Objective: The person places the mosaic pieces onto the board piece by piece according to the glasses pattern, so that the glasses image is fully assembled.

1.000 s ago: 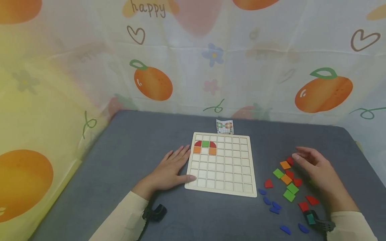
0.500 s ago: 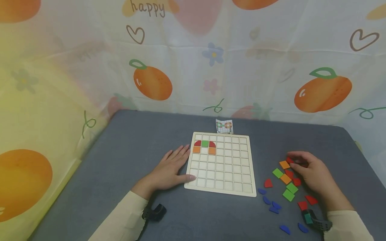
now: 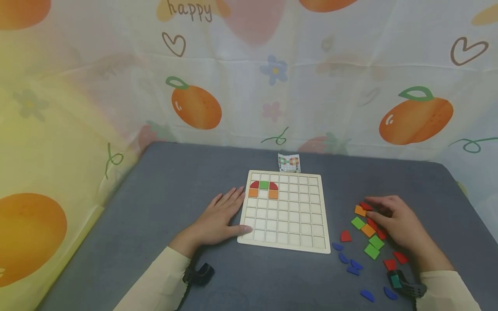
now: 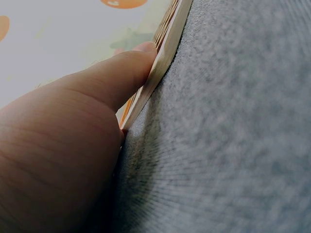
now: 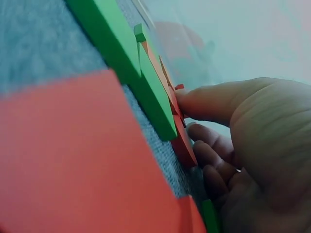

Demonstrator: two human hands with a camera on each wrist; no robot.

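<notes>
The left hand (image 3: 218, 220) lies flat with fingers spread along the left edge of a pale wooden grid board (image 3: 284, 224); its thumb rests on the board's lower left rim. The left wrist view shows that thumb over the board's side edge. To the right of the board, the thumb and index finger of the right hand (image 3: 400, 222) lie around a red quarter-round tile (image 3: 365, 206), next to an orange square tile (image 3: 360, 211). Whether they pinch the red tile is unclear. In the right wrist view the thumb hides the index fingertip.
Green square tiles (image 3: 375, 246), more red tiles and blue half-moon tiles (image 3: 367, 295) are scattered right of the board. Red, green and orange tiles sit in the board's upper left cells. A small printed card (image 3: 289, 163) stands behind the board. A patterned curtain (image 3: 233, 77) hangs behind the table.
The right hand has come down and left onto the red tile. That red tile and the orange one beside it have slid left. The left hand has stayed put.
</notes>
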